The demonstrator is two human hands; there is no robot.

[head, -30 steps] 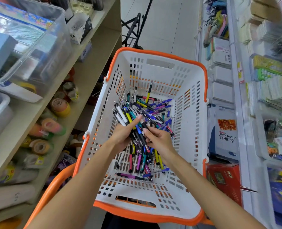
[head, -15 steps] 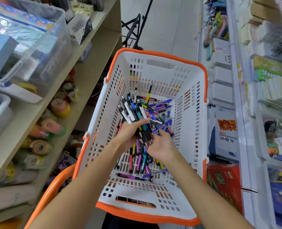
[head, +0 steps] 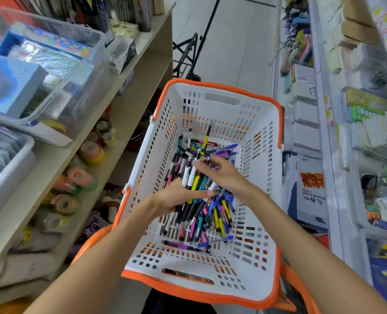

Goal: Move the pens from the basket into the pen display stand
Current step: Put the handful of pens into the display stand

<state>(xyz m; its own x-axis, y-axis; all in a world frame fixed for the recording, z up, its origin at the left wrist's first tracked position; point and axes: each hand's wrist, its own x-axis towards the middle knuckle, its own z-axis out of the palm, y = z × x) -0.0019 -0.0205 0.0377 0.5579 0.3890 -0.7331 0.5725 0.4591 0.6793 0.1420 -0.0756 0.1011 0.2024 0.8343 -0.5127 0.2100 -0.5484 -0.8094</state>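
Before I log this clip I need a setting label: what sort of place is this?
Most likely a stationery shop aisle. A wooden shelf on the left carries rolls of tape, the white racks on the right hold stacked paper goods, and an orange-rimmed shopping basket holds loose pens.

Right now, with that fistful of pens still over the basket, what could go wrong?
The left hand grips a thick, fanned bundle of pens, so one may slip free as it lifts. The right hand reaches over the bundle with fingers spread and could knock pens loose. The basket has slotted walls and floor, so a dropped pen might poke through. The display stand is not clearly in view, so the carry may be awkward.
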